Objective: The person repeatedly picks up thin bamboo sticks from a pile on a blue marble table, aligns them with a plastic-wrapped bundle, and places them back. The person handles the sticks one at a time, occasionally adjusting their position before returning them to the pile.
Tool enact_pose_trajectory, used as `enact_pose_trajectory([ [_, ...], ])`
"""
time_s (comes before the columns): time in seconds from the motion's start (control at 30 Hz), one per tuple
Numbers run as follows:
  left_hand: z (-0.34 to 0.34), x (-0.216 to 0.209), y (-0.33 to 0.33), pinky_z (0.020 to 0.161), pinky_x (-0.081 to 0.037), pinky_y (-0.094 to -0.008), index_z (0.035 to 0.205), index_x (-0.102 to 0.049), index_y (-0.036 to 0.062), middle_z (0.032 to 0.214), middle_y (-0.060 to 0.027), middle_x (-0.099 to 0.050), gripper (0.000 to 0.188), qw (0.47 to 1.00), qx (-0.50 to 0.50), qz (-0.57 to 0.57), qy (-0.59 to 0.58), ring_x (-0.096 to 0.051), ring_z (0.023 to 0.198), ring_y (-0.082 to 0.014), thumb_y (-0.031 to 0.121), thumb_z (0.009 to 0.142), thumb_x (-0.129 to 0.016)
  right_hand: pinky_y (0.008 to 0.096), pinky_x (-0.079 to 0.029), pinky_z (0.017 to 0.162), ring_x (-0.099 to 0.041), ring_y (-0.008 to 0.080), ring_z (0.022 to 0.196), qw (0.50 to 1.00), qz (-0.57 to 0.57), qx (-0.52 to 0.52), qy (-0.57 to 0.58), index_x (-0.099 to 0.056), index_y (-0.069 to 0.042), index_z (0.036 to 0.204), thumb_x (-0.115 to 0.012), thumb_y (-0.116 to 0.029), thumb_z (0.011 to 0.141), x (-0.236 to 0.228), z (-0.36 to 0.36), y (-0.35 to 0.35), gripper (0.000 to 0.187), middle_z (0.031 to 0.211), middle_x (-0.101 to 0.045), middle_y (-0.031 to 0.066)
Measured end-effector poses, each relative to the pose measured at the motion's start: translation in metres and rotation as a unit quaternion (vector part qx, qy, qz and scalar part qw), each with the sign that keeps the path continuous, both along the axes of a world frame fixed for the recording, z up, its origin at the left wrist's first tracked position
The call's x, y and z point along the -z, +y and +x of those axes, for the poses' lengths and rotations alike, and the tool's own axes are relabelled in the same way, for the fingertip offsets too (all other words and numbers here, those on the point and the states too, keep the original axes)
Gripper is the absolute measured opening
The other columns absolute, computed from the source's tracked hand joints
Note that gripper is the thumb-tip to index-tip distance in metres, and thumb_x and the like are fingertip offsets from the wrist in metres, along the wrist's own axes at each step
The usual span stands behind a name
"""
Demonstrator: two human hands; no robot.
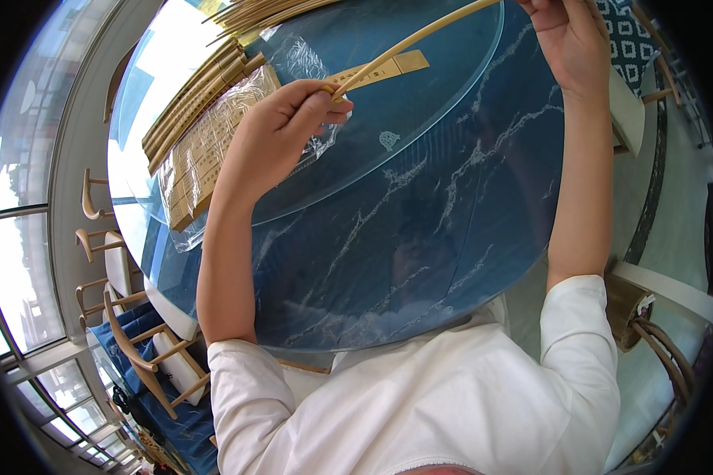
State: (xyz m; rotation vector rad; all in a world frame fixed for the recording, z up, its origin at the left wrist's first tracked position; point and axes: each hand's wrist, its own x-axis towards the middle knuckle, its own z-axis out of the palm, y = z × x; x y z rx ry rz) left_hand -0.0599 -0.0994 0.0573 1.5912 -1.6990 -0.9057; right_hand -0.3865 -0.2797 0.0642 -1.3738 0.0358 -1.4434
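My left hand (281, 131) is closed around one end of a pale, thin bamboo-like stick (408, 39), pinched between thumb and fingers. From there the stick rises to the right in a slight curve and leaves the picture at the top. Close to that spot is my right hand (566, 51), with fingers curled and their tips cut off by the picture's edge. Whatever it grips is out of sight. Behind my left hand, a tan printed paper strip (408, 63) lies on the glass turntable (420, 134). Beside the hand, printed tan packs (194, 174) sit in clear plastic wrap (301, 59).
Bundled sticks (190, 103) lie beyond the packs, and several loose thin sticks (269, 14) spread at the far edge. The turntable rests on a dark blue marbled table (420, 261). Wooden chairs (146, 348) stand at left by tall windows (20, 261). A brown bag (630, 305) hangs at right.
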Motion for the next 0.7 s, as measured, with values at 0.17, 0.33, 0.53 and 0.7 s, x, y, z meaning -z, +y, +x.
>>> enact_pose_trajectory([
  [0.17, 0.001, 0.000, 0.002, 0.083, -0.059, -0.0285, 0.125, -0.076, 0.0032, 0.106, -0.0085, -0.081, 0.033, 0.999, -0.015, 0.004, 0.045, -0.075, 0.097, -0.0155, 0.028, 0.110, -0.060, 0.0323, -0.055, 0.080, -0.065, 0.0160, 0.081, 1.000, -0.024, -0.002, 0.008, -0.068, -0.006, 0.105, -0.054, -0.023, 0.114, -0.001, 0.000, 0.000, 0.024, 0.081, -0.063, 0.0031],
  [0.33, 0.005, -0.007, 0.004, 0.080, -0.058, -0.0291, 0.122, -0.079, 0.0041, 0.103, -0.0077, -0.081, 0.036, 1.000, -0.012, -0.007, 0.023, -0.073, 0.092, -0.0144, 0.033, 0.107, -0.064, 0.0322, -0.056, 0.080, -0.066, 0.0151, 0.081, 1.000, -0.011, 0.022, 0.009, -0.069, -0.006, 0.106, -0.054, -0.023, 0.114, -0.001, 0.001, 0.002, 0.024, 0.082, -0.065, 0.0036],
  [0.53, 0.011, -0.015, 0.008, 0.082, -0.059, -0.0285, 0.122, -0.080, 0.0039, 0.102, -0.0082, -0.081, 0.037, 1.000, -0.014, 0.008, 0.002, -0.075, 0.091, -0.0159, 0.034, 0.106, -0.066, 0.0314, -0.056, 0.080, -0.067, 0.0144, 0.080, 1.000, -0.019, 0.019, 0.015, -0.069, -0.006, 0.105, -0.057, -0.022, 0.113, -0.006, -0.003, 0.003, 0.022, 0.084, -0.067, 0.0037],
  [0.7, 0.007, -0.016, 0.007, 0.093, -0.063, -0.0338, 0.132, -0.073, 0.0007, 0.116, -0.0145, -0.080, 0.030, 1.000, 0.006, 0.000, 0.007, -0.078, 0.111, -0.0245, 0.018, 0.110, -0.062, 0.0290, -0.057, 0.076, -0.066, 0.0125, 0.077, 0.999, 0.022, 0.036, -0.007, -0.069, -0.006, 0.103, -0.057, -0.021, 0.113, -0.003, 0.008, 0.010, 0.021, 0.085, -0.068, 0.0034],
])
